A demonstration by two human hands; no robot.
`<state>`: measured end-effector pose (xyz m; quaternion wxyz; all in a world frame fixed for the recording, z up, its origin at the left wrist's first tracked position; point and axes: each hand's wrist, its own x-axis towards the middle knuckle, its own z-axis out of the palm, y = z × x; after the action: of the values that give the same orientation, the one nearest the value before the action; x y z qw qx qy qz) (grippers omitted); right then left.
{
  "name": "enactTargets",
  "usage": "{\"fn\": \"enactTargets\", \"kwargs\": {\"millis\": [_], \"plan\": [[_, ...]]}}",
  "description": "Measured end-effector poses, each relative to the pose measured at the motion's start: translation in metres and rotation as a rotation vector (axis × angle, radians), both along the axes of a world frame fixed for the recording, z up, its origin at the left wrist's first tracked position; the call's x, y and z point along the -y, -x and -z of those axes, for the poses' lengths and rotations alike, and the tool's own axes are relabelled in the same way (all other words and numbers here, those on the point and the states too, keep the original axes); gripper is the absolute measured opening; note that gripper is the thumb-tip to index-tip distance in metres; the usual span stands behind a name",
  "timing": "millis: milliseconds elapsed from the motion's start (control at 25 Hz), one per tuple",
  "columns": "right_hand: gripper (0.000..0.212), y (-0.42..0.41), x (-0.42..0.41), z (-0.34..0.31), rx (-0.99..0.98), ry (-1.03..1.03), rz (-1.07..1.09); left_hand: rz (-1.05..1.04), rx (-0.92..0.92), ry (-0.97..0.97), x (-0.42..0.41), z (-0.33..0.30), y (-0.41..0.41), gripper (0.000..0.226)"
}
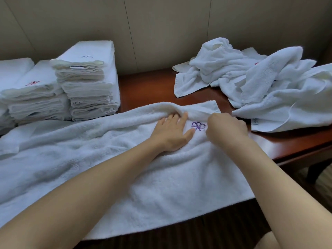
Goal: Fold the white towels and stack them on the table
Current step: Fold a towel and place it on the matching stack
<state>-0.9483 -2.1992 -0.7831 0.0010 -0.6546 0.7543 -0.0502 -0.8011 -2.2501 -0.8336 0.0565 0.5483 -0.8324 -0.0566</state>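
A large white towel (111, 159) lies spread across the front of the brown table (147, 88), its near edge hanging over the table's front. A purple embroidered emblem (198, 126) shows near its far right corner. My left hand (172, 133) presses flat on the towel just left of the emblem, fingers straight and reaching under a raised fold. My right hand (226, 125) is curled, pinching the towel's far edge just right of the emblem. Stacks of folded white towels (86, 81) stand at the back left.
A heap of unfolded white towels (260, 83) covers the table's right side up to its right edge. A beige panelled wall (161, 29) runs close behind the table. A table leg (321, 169) and floor show at the lower right.
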Motion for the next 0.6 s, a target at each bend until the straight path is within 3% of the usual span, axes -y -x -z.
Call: {"fn": "enactTargets", "kwargs": {"millis": [160, 240, 320, 400, 480, 600], "plan": [[0.045, 0.007, 0.005, 0.012, 0.075, -0.012, -0.013, -0.018, -0.100, 0.036, -0.027, 0.000, 0.004, 0.068], [0.060, 0.010, 0.017, 0.016, 0.172, 0.086, -0.062, -0.043, -0.208, 0.036, -0.023, -0.005, 0.001, 0.054], [0.071, 0.011, 0.026, 0.018, 0.271, 0.224, -0.147, 0.003, -0.177, 0.016, -0.007, -0.010, -0.002, 0.046], [0.065, 0.007, 0.031, 0.025, 0.281, 0.263, -0.228, 0.066, -0.069, 0.018, 0.015, -0.015, -0.005, 0.050], [0.054, -0.001, 0.034, 0.035, 0.241, 0.173, -0.283, 0.077, 0.033, 0.047, 0.031, -0.013, -0.001, 0.054], [0.046, -0.005, 0.038, 0.042, 0.151, 0.050, -0.238, 0.066, 0.016, 0.028, 0.039, -0.008, 0.007, 0.052]]}}
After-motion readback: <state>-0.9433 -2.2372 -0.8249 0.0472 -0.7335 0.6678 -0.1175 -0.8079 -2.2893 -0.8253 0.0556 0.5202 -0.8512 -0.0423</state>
